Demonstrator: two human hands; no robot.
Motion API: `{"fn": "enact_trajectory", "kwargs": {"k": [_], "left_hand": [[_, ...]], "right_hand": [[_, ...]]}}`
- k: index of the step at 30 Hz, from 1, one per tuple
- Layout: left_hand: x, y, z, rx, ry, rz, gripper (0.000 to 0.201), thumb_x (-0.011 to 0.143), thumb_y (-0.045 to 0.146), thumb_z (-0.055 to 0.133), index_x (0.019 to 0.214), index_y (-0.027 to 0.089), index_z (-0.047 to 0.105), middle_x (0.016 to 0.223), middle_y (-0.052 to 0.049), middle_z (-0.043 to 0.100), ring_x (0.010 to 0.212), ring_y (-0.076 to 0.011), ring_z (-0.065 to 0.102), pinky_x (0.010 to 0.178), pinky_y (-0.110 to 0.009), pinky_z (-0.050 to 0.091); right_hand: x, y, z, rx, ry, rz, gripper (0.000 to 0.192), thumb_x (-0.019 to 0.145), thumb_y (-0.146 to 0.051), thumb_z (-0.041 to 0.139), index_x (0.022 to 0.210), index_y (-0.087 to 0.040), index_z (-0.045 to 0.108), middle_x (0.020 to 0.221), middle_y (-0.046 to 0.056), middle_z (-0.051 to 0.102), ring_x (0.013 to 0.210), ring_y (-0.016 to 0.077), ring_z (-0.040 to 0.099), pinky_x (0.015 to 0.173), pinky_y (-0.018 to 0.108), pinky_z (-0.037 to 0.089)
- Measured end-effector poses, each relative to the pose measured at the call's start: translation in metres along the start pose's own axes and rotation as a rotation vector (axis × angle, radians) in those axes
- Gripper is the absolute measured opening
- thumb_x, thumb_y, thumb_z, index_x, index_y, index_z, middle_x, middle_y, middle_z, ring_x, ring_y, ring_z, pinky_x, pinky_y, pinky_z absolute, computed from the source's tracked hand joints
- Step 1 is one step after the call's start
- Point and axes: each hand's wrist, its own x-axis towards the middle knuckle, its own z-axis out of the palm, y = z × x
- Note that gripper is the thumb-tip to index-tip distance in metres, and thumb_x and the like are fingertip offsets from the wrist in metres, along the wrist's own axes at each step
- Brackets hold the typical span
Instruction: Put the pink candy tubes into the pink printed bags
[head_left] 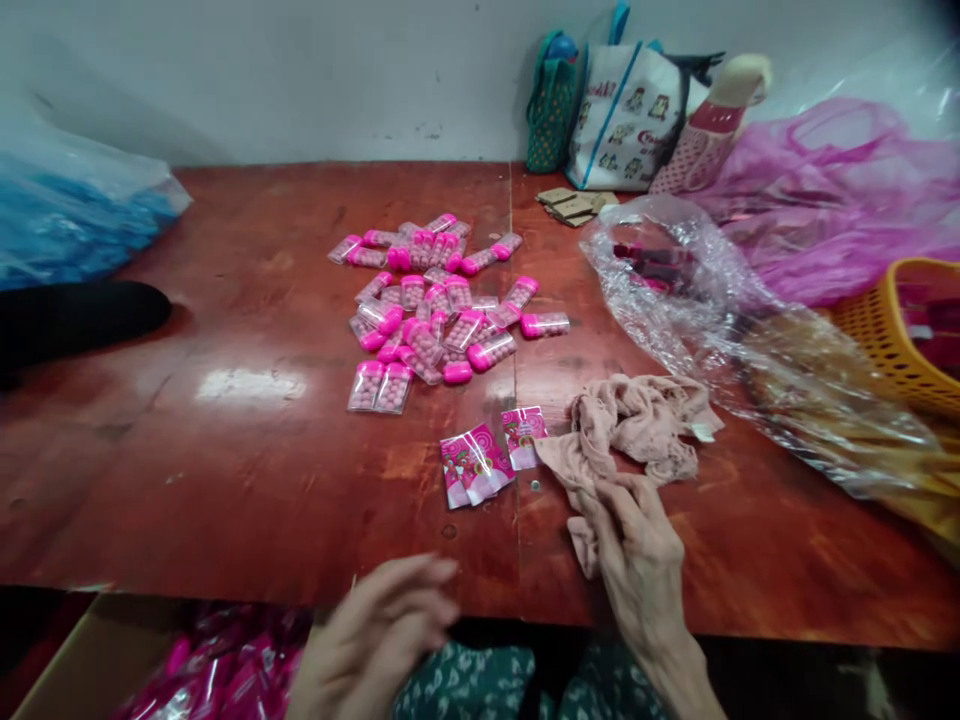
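My right hand (639, 548) is at the near end of a crumpled beige cloth (637, 425), its bent fingers closed on the fabric. Slightly blurred, my left hand (386, 635) hovers at the table's front edge with loosely curved fingers and nothing visible in it. Between and beyond the hands lie a few overlapping pink printed packets (478, 465) and a single packet (523, 436), which touches the cloth's left side. Farther back spreads a pile of small clear boxes with pink caps (439, 300), filled with pink balls.
A clear plastic bag (660, 280), a yellow basket (877, 310) and a pink bag (810, 200) crowd the right side. A patterned tote (622, 120) stands by the wall. At left is a bag of blue items (75, 210); below the edge, a carton (90, 650) holds pink packets.
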Motion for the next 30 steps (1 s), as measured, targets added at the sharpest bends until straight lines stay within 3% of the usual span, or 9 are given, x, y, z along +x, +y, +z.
{"fn": "enact_trajectory", "kwargs": {"k": [1,3,5,10,14,16,21,25,30], "left_hand": [[0.001,0.013,0.036,0.111,-0.178,0.066,0.024,0.074,0.025,0.064,0.098,0.023,0.068,0.097,-0.006,0.069,0.073,-0.0181,0.065,0.063,-0.026,0.053],[0.007,0.023,0.098,0.294,-0.335,0.309,0.032,0.081,0.017,0.052,0.111,0.023,0.062,0.118,-0.009,0.060,0.084,-0.0177,0.064,0.072,-0.027,0.052],[0.015,0.016,0.141,0.471,-0.372,0.456,0.034,0.084,0.012,0.042,0.110,0.022,0.061,0.118,-0.011,0.058,0.091,-0.0186,0.061,0.077,-0.028,0.050],[0.039,-0.013,0.182,0.699,-0.363,0.676,0.022,0.085,0.011,0.042,0.088,0.019,0.062,0.089,-0.008,0.062,0.073,-0.0180,0.060,0.065,-0.028,0.049],[0.043,-0.006,0.173,0.685,-0.338,0.715,0.018,0.086,0.011,0.042,0.081,0.017,0.059,0.080,-0.007,0.060,0.068,-0.0176,0.057,0.061,-0.029,0.047],[0.043,0.003,0.153,0.643,-0.280,0.753,0.015,0.086,0.011,0.044,0.086,0.017,0.058,0.082,-0.007,0.061,0.074,-0.0173,0.059,0.068,-0.028,0.048],[0.056,0.007,0.090,0.663,0.243,0.920,0.018,0.078,0.016,0.060,0.097,0.018,0.061,0.102,-0.011,0.062,0.097,-0.0241,0.057,0.087,-0.039,0.045],[0.073,-0.010,0.075,0.909,0.162,0.828,0.032,0.080,0.024,0.058,0.110,0.012,0.059,0.126,-0.020,0.049,0.116,-0.0337,0.044,0.094,-0.049,0.039],[0.076,-0.021,0.082,0.906,0.100,0.789,0.034,0.084,0.025,0.053,0.115,0.012,0.055,0.132,-0.021,0.042,0.121,-0.0338,0.040,0.095,-0.049,0.039]], "right_hand": [[0.001,0.001,0.000,0.019,0.012,0.011,0.024,0.093,-0.032,0.039,0.082,-0.020,0.057,0.088,0.005,0.053,0.072,0.0166,0.057,0.063,0.029,0.046],[0.003,0.005,-0.001,0.016,0.023,0.016,0.027,0.094,-0.032,0.037,0.077,-0.020,0.055,0.079,0.003,0.052,0.067,0.0158,0.056,0.060,0.028,0.044],[0.003,0.013,-0.005,0.001,0.033,0.022,0.032,0.094,-0.033,0.036,0.072,-0.020,0.054,0.070,0.001,0.050,0.060,0.0151,0.053,0.056,0.027,0.042],[0.008,0.020,-0.021,-0.050,0.110,0.062,0.035,0.094,-0.033,0.036,0.069,-0.018,0.055,0.070,0.002,0.052,0.060,0.0155,0.052,0.056,0.027,0.041],[0.030,0.000,-0.022,-0.102,0.225,-0.051,0.025,0.093,-0.030,0.040,0.094,-0.016,0.061,0.091,0.009,0.059,0.086,0.0218,0.055,0.077,0.034,0.043],[0.044,-0.012,-0.012,-0.138,0.153,-0.143,0.024,0.094,-0.026,0.040,0.092,-0.016,0.061,0.088,0.008,0.060,0.082,0.0203,0.055,0.076,0.032,0.043],[0.062,-0.026,0.025,-0.261,-0.055,-0.182,0.012,0.084,-0.027,0.059,0.077,-0.018,0.064,0.078,0.007,0.060,0.075,0.0215,0.054,0.065,0.031,0.040],[0.060,-0.028,0.040,-0.356,-0.079,-0.126,0.012,0.085,-0.023,0.058,0.077,-0.016,0.065,0.078,0.009,0.061,0.076,0.0244,0.053,0.064,0.033,0.035],[0.059,-0.031,0.040,-0.337,-0.061,-0.084,0.017,0.086,-0.017,0.054,0.073,-0.016,0.064,0.075,0.009,0.062,0.075,0.0237,0.052,0.064,0.033,0.034]]}}
